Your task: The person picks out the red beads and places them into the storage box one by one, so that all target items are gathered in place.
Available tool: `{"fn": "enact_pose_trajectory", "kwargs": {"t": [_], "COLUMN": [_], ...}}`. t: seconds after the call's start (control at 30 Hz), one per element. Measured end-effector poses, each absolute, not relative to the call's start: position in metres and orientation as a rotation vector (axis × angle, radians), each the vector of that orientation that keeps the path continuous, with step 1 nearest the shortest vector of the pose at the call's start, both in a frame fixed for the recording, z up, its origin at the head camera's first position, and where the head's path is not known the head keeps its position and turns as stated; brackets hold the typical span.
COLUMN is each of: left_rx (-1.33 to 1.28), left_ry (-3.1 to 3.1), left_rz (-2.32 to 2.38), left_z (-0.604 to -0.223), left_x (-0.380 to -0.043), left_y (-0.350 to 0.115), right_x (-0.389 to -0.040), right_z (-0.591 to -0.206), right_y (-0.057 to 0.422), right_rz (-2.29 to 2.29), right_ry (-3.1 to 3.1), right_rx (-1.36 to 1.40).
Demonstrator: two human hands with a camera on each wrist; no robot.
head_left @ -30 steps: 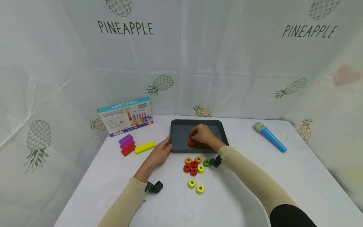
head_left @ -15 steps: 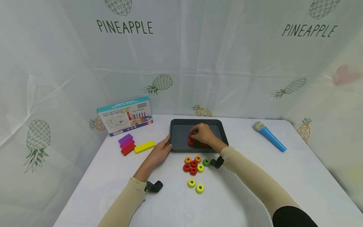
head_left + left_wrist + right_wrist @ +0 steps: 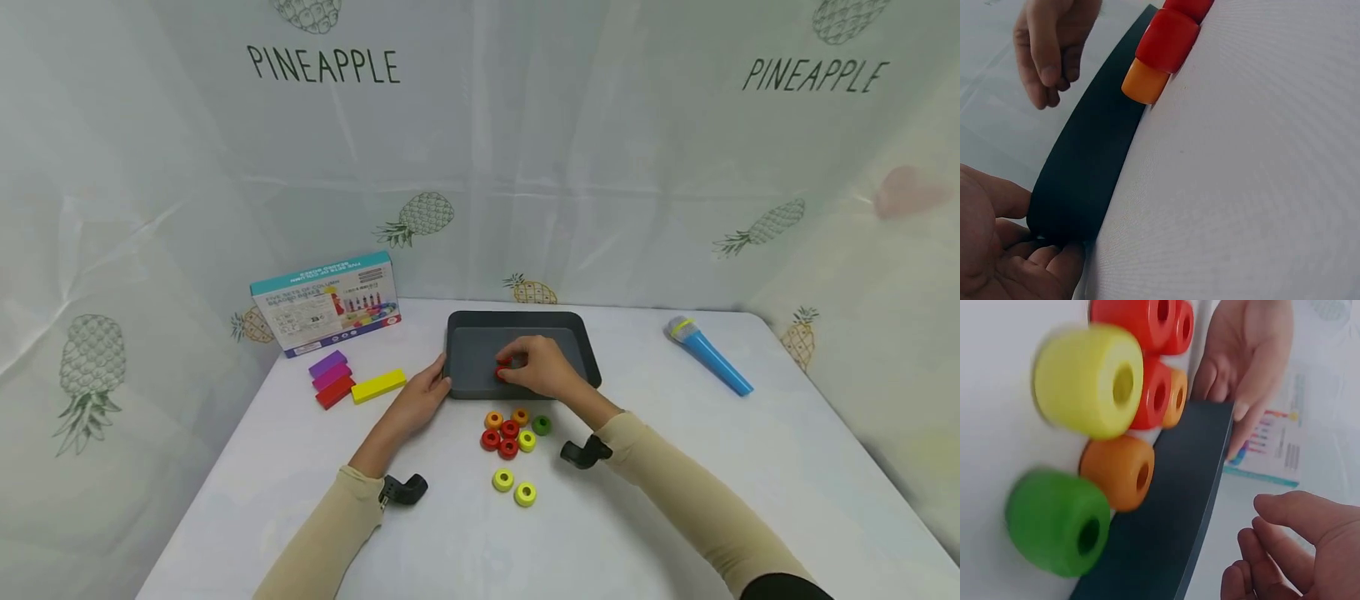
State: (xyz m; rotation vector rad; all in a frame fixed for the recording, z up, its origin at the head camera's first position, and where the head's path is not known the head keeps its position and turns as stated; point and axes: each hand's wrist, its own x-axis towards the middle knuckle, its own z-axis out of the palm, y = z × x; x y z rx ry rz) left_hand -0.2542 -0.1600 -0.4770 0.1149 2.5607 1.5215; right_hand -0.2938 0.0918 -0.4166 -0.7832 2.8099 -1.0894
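At the left side of a dark grey tray, my left hand grips the tray's near-left corner; in the left wrist view its fingers wrap that corner. My right hand is over the tray, thumb and fingers parted and loosely bent around red beads lying inside. No bead shows between those fingers in the right wrist view, where the tray wall hides the inside. In front of the tray lie red beads, orange beads, yellow beads and a green bead.
A toy box leans at the back left. Before it lie a purple block, a magenta block, a red block and a yellow block. A blue toy microphone lies on the right.
My right hand has shifted slightly toward me within the tray, and its thumb and index finger have spread from the bead they pinched. My left hand stays at the tray's corner.
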Motion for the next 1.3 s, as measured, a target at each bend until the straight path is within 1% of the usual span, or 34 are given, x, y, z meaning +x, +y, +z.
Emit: {"fn": "enact_pose_trajectory", "kwargs": {"t": [0.33, 0.63, 0.9, 1.13, 1.3], "left_rx": [0.126, 0.097, 0.105, 0.109, 0.107], "left_ry": [2.560, 2.563, 2.571, 2.578, 2.580], "left_rz": [1.527, 1.511, 1.497, 1.483, 1.488], "left_z": [-0.477, -0.475, -0.474, -0.473, -0.474], "left_x": [-0.256, -0.254, -0.254, -0.253, -0.252], "left_y": [-0.161, -0.161, -0.160, -0.159, -0.159], "right_x": [-0.256, -0.233, -0.219, -0.213, -0.211], "right_z": [-0.426, -0.435, -0.445, -0.455, -0.455], "right_y": [0.095, 0.090, 0.089, 0.088, 0.087], "right_rz": [-1.162, -1.137, -1.077, -0.935, -0.875], "right_ry": [2.702, 2.651, 2.687, 2.763, 2.791], "right_rx": [-0.927, -1.045, -1.046, -1.071, -1.077]}}
